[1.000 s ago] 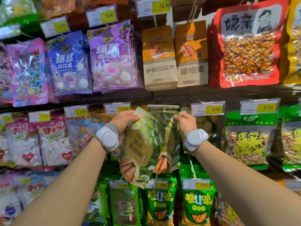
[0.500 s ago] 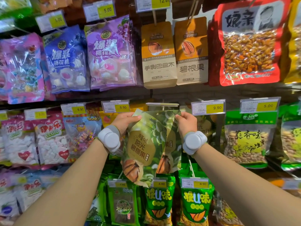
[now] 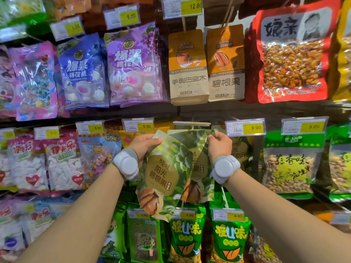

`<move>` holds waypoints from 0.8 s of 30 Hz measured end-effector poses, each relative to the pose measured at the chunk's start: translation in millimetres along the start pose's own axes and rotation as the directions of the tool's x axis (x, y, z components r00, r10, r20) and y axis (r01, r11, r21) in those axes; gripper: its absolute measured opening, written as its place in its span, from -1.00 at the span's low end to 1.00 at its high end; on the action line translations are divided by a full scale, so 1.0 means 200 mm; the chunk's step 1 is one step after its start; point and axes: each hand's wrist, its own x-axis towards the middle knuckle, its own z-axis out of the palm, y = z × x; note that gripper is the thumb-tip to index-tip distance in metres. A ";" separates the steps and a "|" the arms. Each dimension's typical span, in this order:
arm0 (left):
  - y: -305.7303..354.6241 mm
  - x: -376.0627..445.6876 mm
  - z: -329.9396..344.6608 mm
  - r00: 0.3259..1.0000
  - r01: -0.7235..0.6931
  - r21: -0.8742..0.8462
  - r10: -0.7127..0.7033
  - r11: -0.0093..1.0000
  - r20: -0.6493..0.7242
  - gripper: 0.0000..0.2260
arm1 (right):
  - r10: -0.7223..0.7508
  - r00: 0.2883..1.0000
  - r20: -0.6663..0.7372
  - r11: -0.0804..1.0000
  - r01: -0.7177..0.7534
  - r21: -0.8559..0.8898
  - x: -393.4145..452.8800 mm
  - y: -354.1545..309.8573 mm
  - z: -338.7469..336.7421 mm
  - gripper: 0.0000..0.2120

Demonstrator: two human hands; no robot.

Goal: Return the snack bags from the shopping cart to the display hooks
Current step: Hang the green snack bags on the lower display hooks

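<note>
Two green pecan snack bags overlap in the middle row of the display. My left hand (image 3: pixel 144 143) grips the top left corner of the front bag (image 3: pixel 161 177), which tilts to the left. My right hand (image 3: pixel 220 144) pinches the top right corner of the rear bag (image 3: pixel 197 166). The rear bag's top edge lies just under a display hook with a blank label holder (image 3: pixel 191 123). I cannot tell if either bag hangs on the hook. The shopping cart is out of view.
Hanging packs fill the wall: marshmallow bags (image 3: pixel 131 65) upper left, brown nut bags (image 3: pixel 188 67) above the hook, a red nut bag (image 3: pixel 292 57) upper right, green peanut bags (image 3: pixel 186 236) below. Yellow price tags (image 3: pixel 245 128) jut out on hook ends on both sides.
Both hands have stayed at the tops of the bags. The rear bag's top edge has spread out wider under the hook's label holder, and the two bags fan apart a little more.
</note>
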 end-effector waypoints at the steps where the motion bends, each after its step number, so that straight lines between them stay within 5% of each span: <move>1: 0.00 0.00 0.00 1.000 0.002 0.009 -0.002 1.000 0.001 -0.92 | -0.001 1.000 -0.005 1.000 0.001 -0.005 0.00 0.00 0.00 -0.78; 24: 0.02 -0.01 -0.02 0.999 -0.033 0.053 0.033 0.998 -0.006 -0.91 | 0.062 0.997 -0.036 0.997 -0.064 -0.042 0.06 0.05 0.01 -0.82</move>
